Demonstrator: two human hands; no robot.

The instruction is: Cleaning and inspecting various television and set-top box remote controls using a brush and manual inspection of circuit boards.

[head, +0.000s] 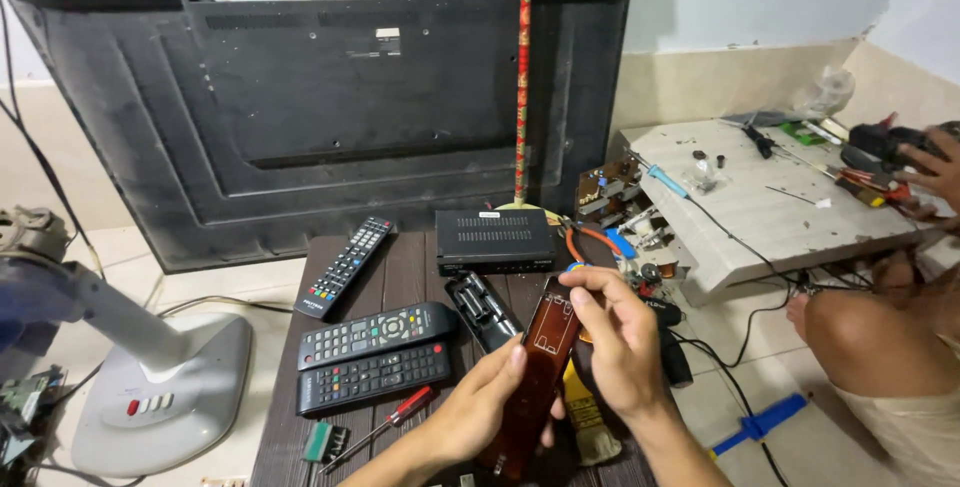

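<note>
The left hand (pixel 478 409) is cupping a long brown circuit board (pixel 535 377) from below, fingers curled on it; the right hand (pixel 617 332) is pinching its upper end. Left of the hands, three black button-covered remotes (pixel 376 333) are lying on the dark wooden table (pixel 400 272). Beyond the fingers a boxy black receiver (pixel 494 239) is sitting.

1 head-worn view looks steeply down and forward over a dark wooden table (pixel 400 277), close to the person's hands, facing a black panel (pixel 320 97) leaning on the wall; the floor shows at both sides.
</note>
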